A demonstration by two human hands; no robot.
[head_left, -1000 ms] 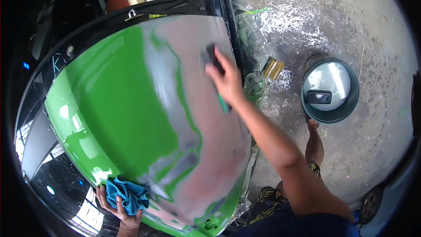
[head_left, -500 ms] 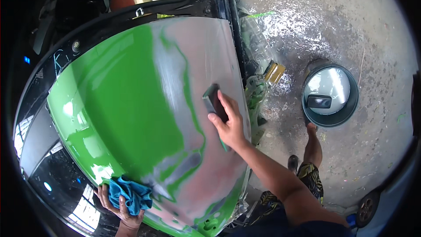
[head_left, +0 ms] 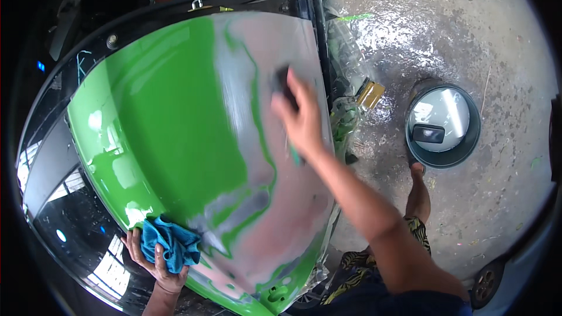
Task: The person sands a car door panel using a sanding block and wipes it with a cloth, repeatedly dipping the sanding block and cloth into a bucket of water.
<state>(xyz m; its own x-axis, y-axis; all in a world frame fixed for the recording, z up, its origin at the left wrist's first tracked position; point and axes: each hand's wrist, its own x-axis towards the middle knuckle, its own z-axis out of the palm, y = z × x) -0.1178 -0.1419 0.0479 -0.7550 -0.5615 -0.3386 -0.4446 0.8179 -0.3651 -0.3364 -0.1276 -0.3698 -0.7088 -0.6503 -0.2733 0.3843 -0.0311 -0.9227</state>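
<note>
A curved green car body panel (head_left: pixel 175 111) lies before me, with grey and pinkish patches along its right side. My right hand (head_left: pixel 301 117) is wrapped round a dark sanding block (head_left: pixel 283 79) pressed to the pinkish area; both are blurred. A green strip sticks out below that palm, near the wrist. At the panel's lower left edge, my left hand (head_left: pixel 155 266) grips a crumpled blue cloth (head_left: pixel 170 243), with fingers partly hidden by it.
On the wet concrete floor to the right stands a dark bucket (head_left: pixel 474 140) of cloudy water with a dark block (head_left: pixel 428 133) in it. Clear plastic sheeting (head_left: pixel 345 52) and a yellowish block (head_left: pixel 370 95) lie by the panel's right edge. A wheel (head_left: pixel 487 285) shows at lower right.
My right hand has slid the sanding block farther up the pinkish area. My left hand stays on the cloth at the lower left edge. The whole view has shifted slightly.
</note>
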